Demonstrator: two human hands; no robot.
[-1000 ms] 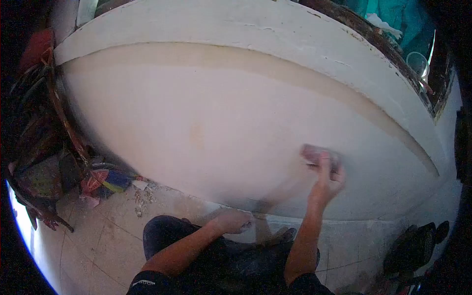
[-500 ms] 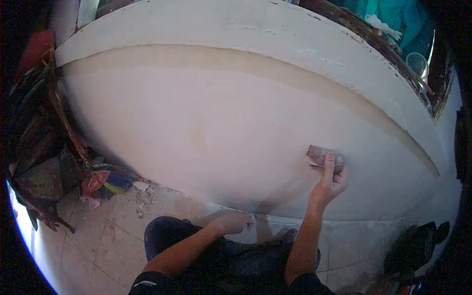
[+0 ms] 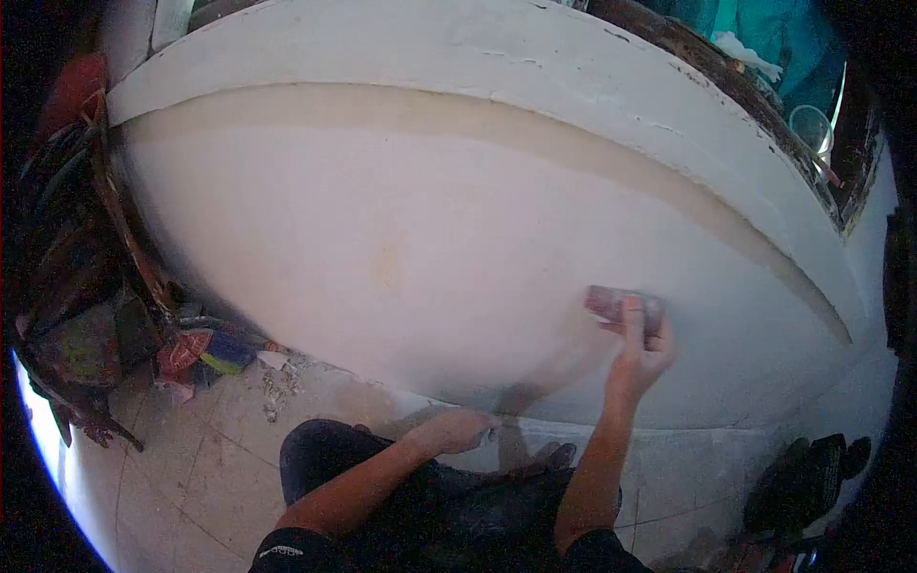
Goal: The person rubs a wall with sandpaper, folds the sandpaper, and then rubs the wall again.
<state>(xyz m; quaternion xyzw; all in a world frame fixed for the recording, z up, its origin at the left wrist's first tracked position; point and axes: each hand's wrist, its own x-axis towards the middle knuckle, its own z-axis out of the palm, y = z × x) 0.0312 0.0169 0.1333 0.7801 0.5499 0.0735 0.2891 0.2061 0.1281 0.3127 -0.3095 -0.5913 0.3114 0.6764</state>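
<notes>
My right hand [image 3: 642,355] grips a reddish-brown sanding block [image 3: 609,304], thumb on its near face, against the lower right part of a white plastered wall [image 3: 430,239]. The block and fingertips look slightly blurred. Down by my knee, my left hand [image 3: 457,432] hangs low with its fingers curled near the foot of the wall. What those fingers hold, if anything, is hidden.
A white ledge [image 3: 401,48] juts out above the wall. Dark clutter and a red and blue bag [image 3: 224,349] lie at the left. Plaster crumbs [image 3: 277,387] dot the tiled floor [image 3: 224,468]. A black object [image 3: 798,482] stands lower right; a clear cup [image 3: 810,124] is upper right.
The block in my right hand has shifted slightly left along the wall and looks more level. My left hand has moved a little to the right.
</notes>
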